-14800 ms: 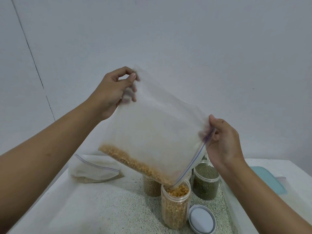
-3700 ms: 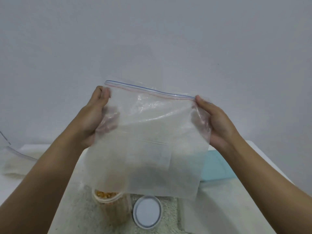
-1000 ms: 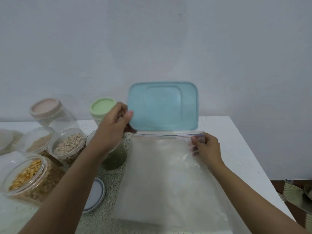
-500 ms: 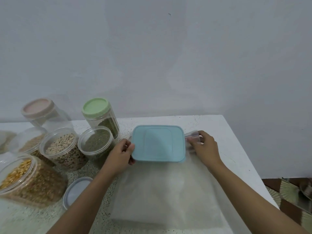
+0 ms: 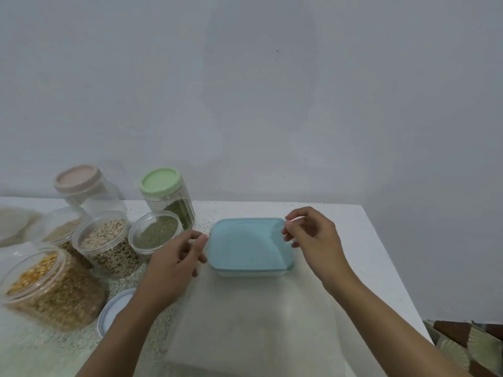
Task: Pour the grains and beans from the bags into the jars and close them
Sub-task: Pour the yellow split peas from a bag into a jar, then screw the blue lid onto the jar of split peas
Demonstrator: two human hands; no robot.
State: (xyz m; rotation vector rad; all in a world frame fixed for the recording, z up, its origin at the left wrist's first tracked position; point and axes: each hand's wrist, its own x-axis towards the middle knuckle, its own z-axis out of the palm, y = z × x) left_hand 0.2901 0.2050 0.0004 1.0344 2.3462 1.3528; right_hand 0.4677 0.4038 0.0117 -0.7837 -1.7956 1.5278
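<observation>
An empty clear zip bag (image 5: 253, 325) lies flat on the white table (image 5: 362, 248), its far end under a box with a light blue lid (image 5: 249, 244). My left hand (image 5: 174, 261) hovers at the box's left edge with loosely curled fingers and holds nothing. My right hand (image 5: 313, 236) hangs at the box's far right corner, fingers loosely bent, just off the lid. On the left stands an open jar of yellow grains (image 5: 49, 289), and a round white lid (image 5: 114, 311) lies beside it.
Open jars of beige beans (image 5: 106, 242) and green beans (image 5: 156, 232) stand left of the box, with a third open jar (image 5: 58, 227) behind. A green-lidded jar (image 5: 167, 195) and a pink-lidded jar (image 5: 81, 187) stand near the wall. Another bag (image 5: 13, 221) lies far left.
The yellow grains were poured into the jar, then the empty bag was laid flat. The blue-lidded box was set down on its far end, and both hands have come off box and bag.
</observation>
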